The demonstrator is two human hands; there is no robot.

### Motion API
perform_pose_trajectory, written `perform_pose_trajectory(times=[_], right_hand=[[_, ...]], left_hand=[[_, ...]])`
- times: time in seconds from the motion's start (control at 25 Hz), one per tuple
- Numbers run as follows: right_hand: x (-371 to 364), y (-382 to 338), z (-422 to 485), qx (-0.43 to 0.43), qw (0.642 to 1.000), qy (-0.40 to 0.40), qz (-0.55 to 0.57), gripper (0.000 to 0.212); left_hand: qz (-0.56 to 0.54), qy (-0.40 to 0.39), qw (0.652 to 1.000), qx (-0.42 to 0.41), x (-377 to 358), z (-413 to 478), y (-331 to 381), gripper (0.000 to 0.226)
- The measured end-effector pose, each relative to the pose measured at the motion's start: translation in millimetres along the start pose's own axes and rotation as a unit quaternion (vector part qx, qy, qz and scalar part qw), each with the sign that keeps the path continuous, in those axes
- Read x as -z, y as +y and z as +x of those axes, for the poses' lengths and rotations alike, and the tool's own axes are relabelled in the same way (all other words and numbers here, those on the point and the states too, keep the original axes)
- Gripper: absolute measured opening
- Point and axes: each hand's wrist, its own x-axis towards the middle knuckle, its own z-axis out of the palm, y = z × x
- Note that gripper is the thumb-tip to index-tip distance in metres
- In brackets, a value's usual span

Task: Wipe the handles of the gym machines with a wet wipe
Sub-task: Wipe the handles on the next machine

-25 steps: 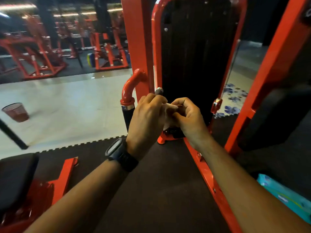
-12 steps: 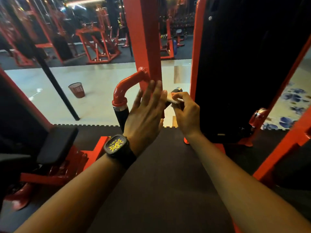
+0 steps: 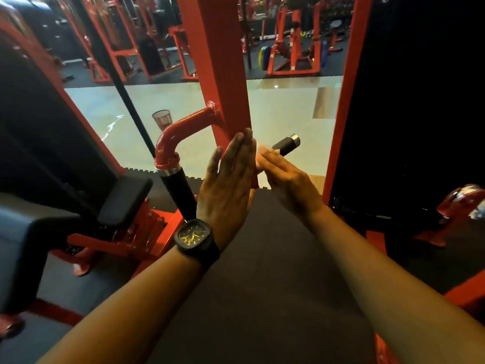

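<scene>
At a red-framed gym machine, a red square steel upright post [image 3: 220,74] rises straight ahead of me and hides part of what my hands are doing. A curved red tube welded to its left side ends in a black rubber left handle [image 3: 178,190] that slants down toward the black rubber floor mat [image 3: 262,258]. A tall black weight-stack cover [image 3: 406,101] stands on the right and a black padded seat [image 3: 123,198] on the left. Beyond the pale glossy floor [image 3: 283,106], a red mesh waste bin [image 3: 162,119] stands just behind the tube, with more red machines [image 3: 294,43] farther back. My left hand [image 3: 228,185], with a black wristwatch [image 3: 195,236] on its wrist, is held flat and upright, fingers straight and together, their tips against the near face of the post, gripping nothing. My right hand [image 3: 286,177] reaches in beside it, fingers nearly straight and pointing up and left. It lies over the black right handle with a chrome end cap [image 3: 287,145], which pokes out tilted between post and cover. The pale wet wipe [image 3: 262,156] shows only as a blurred patch at those fingertips, on the handle. My thumb is hidden, so I cannot tell whether this hand pinches the wipe or merely presses it.
</scene>
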Motion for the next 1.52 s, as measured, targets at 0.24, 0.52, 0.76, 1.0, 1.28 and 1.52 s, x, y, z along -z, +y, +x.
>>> perform_pose_trajectory(times=[0.24,0.52,0.76,1.0,1.28,1.52], right_hand=[[22.2,10.2,39.2,0.03,0.997,-0.074,0.008,0.027],[27.0,4.7,44.2,0.013,0.996,-0.09,0.009,0.018],[27.5,32.2,64.4,0.022,0.995,-0.095,-0.039,0.013],[26.7,3.0,57.9,0.109,0.983,-0.144,0.042,0.027],[24.2,20.9,69.9,0.103,0.979,-0.175,-0.029,0.019],[18.0,38.1,72.9,0.102,0.982,-0.149,-0.057,0.027]], left_hand=[[0.043,-0.027,0.998,0.049,-3.8,8.5,15.6,0.095],[0.056,-0.036,0.995,0.077,-9.0,12.9,22.6,0.094],[0.017,-0.042,0.996,0.082,-16.4,13.5,18.7,0.099],[-0.001,-0.002,0.996,0.092,-22.9,15.3,19.1,0.098],[-0.001,-0.015,0.994,0.109,-24.2,16.9,24.0,0.105],[0.002,-0.027,0.993,0.113,-24.7,19.1,23.3,0.108]])
